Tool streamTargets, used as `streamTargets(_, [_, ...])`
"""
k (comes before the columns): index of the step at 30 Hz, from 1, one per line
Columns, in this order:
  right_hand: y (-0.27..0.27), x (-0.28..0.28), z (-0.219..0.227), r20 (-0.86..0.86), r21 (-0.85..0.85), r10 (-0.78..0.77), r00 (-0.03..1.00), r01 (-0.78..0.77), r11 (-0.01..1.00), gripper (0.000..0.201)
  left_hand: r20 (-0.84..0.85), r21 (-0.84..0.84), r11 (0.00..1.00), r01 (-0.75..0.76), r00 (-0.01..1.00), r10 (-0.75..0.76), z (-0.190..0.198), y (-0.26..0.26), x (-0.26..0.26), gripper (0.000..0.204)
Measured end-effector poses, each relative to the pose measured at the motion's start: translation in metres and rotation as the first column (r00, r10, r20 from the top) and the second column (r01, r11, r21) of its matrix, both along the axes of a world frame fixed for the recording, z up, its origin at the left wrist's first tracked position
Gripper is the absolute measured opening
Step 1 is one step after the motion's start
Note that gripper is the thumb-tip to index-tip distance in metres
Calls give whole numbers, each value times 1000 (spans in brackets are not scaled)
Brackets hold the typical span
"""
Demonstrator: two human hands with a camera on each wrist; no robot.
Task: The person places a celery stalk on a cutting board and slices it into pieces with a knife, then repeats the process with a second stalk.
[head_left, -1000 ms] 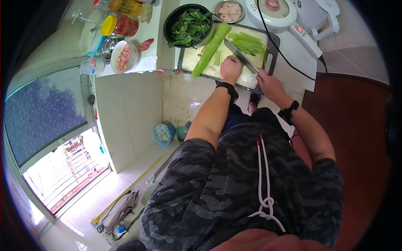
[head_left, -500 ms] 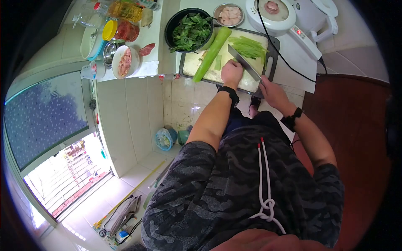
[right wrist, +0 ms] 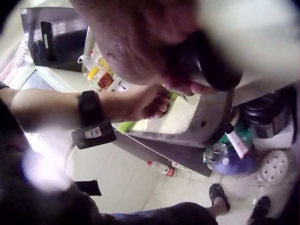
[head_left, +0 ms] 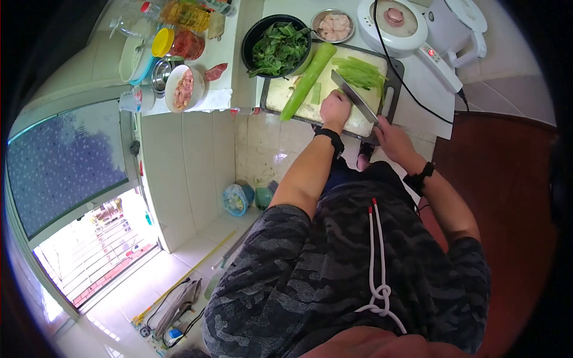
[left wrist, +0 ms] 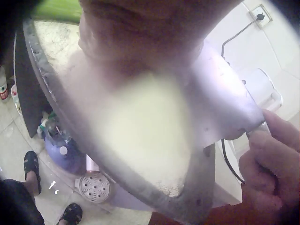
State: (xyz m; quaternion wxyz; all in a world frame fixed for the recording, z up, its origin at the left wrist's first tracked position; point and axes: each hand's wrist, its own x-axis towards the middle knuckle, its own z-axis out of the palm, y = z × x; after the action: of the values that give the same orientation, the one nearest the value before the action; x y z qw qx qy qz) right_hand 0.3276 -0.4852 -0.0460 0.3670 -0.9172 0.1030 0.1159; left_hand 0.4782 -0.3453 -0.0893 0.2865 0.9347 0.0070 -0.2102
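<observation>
My right hand (head_left: 394, 140) grips the handle of a kitchen knife (head_left: 356, 98), its wide blade slanting over the cutting board (head_left: 358, 122). Close against the blade, my left hand (head_left: 335, 110) has its fingers curled down on a small green celtuce piece (right wrist: 173, 96), mostly hidden beneath them. Cut celtuce strips (head_left: 361, 73) are heaped on the far side of the blade. To the left, a long peeled celtuce stem (head_left: 307, 83) lies across the board beside a short flat slice (head_left: 316, 93). In the left wrist view the blade (left wrist: 229, 98) is blurred.
A black pot of leaves (head_left: 280, 51) stands at the board's upper left, beside a metal dish of pale meat (head_left: 334, 27). A white cooker (head_left: 394, 24) and its cord (head_left: 412, 95) are at upper right. Farther left sit a bowl of meat (head_left: 184, 89) and several bottles.
The knife and my left hand have shifted slightly toward my body along the board. The head view has drifted a little. The stem and strips lie much as before.
</observation>
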Motion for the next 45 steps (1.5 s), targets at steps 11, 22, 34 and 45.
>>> streamTargets(11, [9, 24, -4, 65, -33, -83, 994, 85, 996, 23, -121, -24, 1000, -15, 993, 12, 0, -1, 2, 34])
streamTargets(22, [2, -8, 12, 3, -43, -35, 999, 35, 998, 25, 142, 117, 993, -1, 990, -16, 2, -13, -9, 32])
streamTargets(34, [14, 29, 4, -1, -61, -50, 999, 50, 997, 22, 138, 88, 996, 3, 990, -15, -1, -2, -11, 32])
streamTargets(45, [6, 6, 10, -46, 16, -40, 998, 41, 999, 22, 4, 163, 981, 107, 994, -109, 17, -9, -2, 33])
